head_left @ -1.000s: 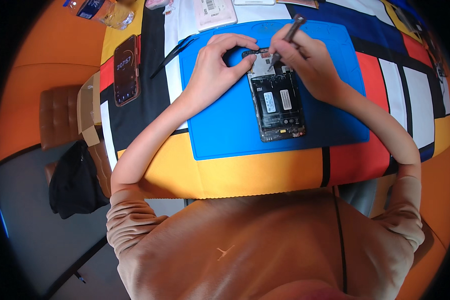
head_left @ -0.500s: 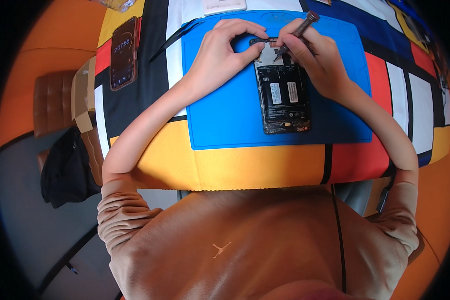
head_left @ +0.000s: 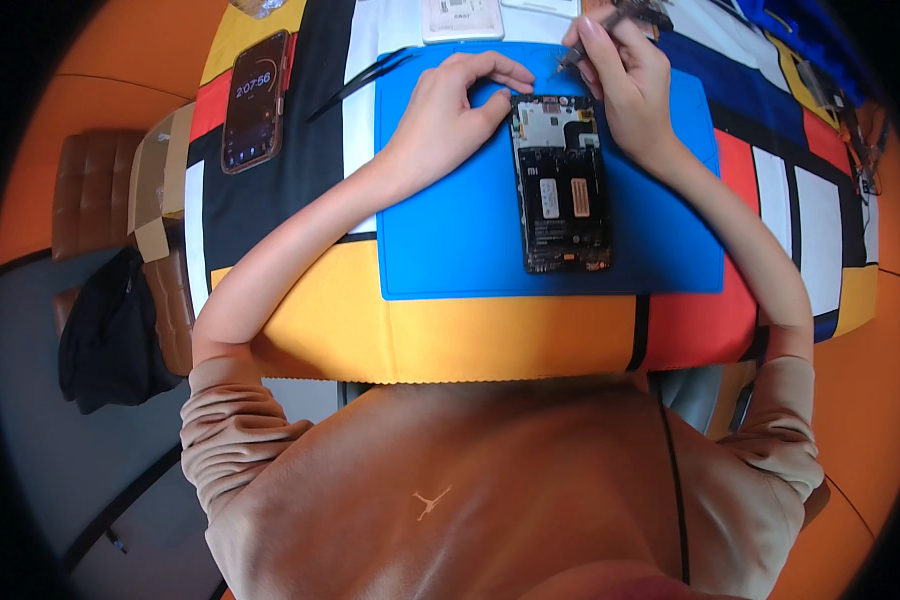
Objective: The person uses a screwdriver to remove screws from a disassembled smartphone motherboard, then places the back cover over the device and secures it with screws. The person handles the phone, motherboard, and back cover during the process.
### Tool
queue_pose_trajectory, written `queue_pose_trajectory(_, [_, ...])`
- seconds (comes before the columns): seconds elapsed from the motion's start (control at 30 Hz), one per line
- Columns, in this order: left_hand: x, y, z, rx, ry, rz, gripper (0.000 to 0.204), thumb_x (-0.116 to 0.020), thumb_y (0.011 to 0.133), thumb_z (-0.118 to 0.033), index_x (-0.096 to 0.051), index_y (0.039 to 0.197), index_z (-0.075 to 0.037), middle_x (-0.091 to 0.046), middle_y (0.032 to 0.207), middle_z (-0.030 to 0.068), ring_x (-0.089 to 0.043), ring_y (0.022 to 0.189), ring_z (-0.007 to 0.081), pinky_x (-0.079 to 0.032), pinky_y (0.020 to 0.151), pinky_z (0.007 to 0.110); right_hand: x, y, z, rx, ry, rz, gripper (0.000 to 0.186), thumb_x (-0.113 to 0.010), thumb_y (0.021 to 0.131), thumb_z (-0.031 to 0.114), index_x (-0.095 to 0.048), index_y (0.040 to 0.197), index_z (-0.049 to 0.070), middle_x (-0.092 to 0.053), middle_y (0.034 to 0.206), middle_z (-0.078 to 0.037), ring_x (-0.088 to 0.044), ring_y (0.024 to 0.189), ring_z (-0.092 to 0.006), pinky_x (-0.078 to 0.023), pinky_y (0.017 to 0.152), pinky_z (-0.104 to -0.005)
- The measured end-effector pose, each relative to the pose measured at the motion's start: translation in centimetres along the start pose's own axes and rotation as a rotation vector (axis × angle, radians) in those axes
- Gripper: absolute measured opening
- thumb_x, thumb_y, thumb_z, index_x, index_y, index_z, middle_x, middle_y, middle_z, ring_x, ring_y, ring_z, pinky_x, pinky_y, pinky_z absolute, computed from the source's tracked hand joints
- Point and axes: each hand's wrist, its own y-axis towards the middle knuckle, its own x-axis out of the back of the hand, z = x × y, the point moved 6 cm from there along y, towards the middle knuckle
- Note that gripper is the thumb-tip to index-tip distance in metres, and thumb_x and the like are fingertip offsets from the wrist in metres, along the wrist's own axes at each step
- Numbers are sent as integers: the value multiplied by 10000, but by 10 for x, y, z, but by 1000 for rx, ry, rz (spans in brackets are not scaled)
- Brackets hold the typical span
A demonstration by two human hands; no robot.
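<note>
An opened black phone (head_left: 560, 205) lies upright in the picture on a blue mat (head_left: 450, 240), its battery and upper inner parts exposed. My left hand (head_left: 448, 120) rests at its top-left corner, fingers curved and apart over the mat, thumb close to or touching the phone's edge. My right hand (head_left: 630, 95) pinches a dark screwdriver (head_left: 600, 38) above and right of the phone, the tip over the mat beyond the phone's top edge. Black tweezers (head_left: 350, 88) lie left of my left hand, across the mat's edge.
A second phone (head_left: 255, 100) with a lit screen lies at the left on the patterned cloth (head_left: 510, 340). A pale flat device (head_left: 462, 18) sits behind the mat. Small tools and cables (head_left: 855, 150) are at the right edge. A cardboard box (head_left: 160, 190) stands beside the table.
My right hand has lifted the screwdriver from the phone's upper board to beyond its top edge, uncovering that board. My left hand stays near the corner, shifted slightly.
</note>
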Motion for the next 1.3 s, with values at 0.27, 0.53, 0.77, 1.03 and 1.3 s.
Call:
queue_pose_trajectory(0.27, [3,1,-8,17,-43,-44,225,-577,894,-55,-723,1066,-56,-755,1025,81,-634,1026,270,-499,903,357,6,-5,5,-18,3,-113,221,-555,1047,193,-637,957,8,-619,725,2,-516,632,-22,-402,566,-214])
queue_pose_trajectory(0.53, [32,50,-8,-142,241,-185,233,-597,908,-46,-708,1111,-14,-703,1075,171,-632,1047,333,-498,964,407,4,-5,10,66,-14,-125,243,-586,1035,205,-623,940,-16,-630,681,-40,-539,580,-62,-401,529,-261])
queue_pose_trajectory(0.77, [3,185,46,-325,820,179,489,-568,982,-362,-556,1400,-109,-584,1398,151,-456,1369,378,-374,1125,439,4,-1,0,86,52,-185,283,-590,1026,242,-619,915,-16,-608,634,-61,-538,542,-105,-394,506,-308])
queue_pose_trajectory(1.03, [3,205,55,-242,773,265,575,-652,904,-484,-649,1283,-52,-650,1194,218,-649,1092,380,-509,970,454,11,4,-10,-47,95,-240,294,-603,1008,243,-625,874,-18,-563,589,-55,-481,519,-89,-343,490,-317])
queue_pose_trajectory(1.3, [27,156,8,-401,832,29,242,-586,951,-157,-623,1117,15,-672,995,201,-653,919,391,-523,806,461,18,7,-20,-46,214,-367,325,-583,1012,246,-648,844,-24,-582,622,-51,-484,560,-66,-346,510,-298])
